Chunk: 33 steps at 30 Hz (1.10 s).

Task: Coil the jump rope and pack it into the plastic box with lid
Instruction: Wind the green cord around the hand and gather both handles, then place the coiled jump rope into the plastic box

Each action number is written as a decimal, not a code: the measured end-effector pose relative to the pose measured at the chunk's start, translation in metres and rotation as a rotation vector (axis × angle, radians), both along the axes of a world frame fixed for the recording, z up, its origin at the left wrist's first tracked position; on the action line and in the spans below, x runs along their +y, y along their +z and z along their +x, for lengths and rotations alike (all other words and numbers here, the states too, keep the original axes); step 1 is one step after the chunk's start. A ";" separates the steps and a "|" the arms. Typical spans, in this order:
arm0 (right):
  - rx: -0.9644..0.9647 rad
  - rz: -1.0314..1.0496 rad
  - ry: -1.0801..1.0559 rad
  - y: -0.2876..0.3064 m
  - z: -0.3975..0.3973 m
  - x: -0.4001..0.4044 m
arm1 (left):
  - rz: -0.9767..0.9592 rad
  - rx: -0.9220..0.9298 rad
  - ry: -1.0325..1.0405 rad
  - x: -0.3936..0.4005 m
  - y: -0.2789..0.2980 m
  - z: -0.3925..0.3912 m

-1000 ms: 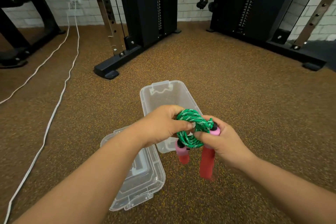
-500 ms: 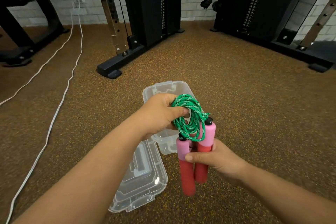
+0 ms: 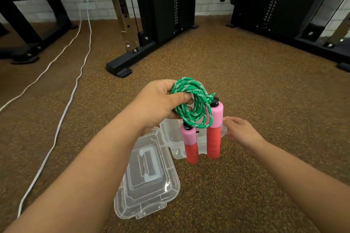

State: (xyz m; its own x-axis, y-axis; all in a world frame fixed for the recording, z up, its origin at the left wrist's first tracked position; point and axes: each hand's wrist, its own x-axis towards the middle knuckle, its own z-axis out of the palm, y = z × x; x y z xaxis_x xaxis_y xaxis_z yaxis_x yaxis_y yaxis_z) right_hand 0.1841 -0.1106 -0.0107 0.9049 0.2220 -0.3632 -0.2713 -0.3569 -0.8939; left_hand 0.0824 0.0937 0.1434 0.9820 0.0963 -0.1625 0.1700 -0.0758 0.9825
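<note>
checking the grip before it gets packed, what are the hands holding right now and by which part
The left hand grips the jump rope by its green coil; both handles hang free. The right hand holds nothing.

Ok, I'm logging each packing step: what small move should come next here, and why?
Probably lower the coiled rope into the open box. The left hand grips the coil, both handles dangle right over the box, the lid lies off beside it, and the open right hand could steady them.
</note>
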 end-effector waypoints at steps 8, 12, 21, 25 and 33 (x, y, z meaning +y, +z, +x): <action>0.009 -0.049 0.000 -0.012 0.002 0.016 | 0.006 0.051 0.029 0.012 -0.016 -0.005; 0.000 -0.083 0.019 -0.008 -0.018 0.004 | -0.028 0.088 -0.064 0.019 -0.014 -0.006; -0.028 -0.100 0.088 -0.005 -0.088 -0.042 | 0.069 0.146 -0.327 0.005 -0.002 -0.012; 0.004 -0.124 0.128 -0.005 -0.101 -0.052 | 0.072 0.150 -0.357 -0.004 0.001 -0.011; -0.143 0.345 0.454 0.072 -0.091 -0.034 | -0.063 0.008 -0.185 -0.011 0.013 0.001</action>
State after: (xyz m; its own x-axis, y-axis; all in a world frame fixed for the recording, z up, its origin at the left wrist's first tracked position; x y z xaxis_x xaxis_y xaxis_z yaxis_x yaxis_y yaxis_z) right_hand 0.0926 -0.1448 0.0613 0.7261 0.6827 -0.0824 -0.0274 -0.0911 -0.9955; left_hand 0.0835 0.0829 0.1563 0.9808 -0.0960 -0.1700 0.1663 -0.0452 0.9850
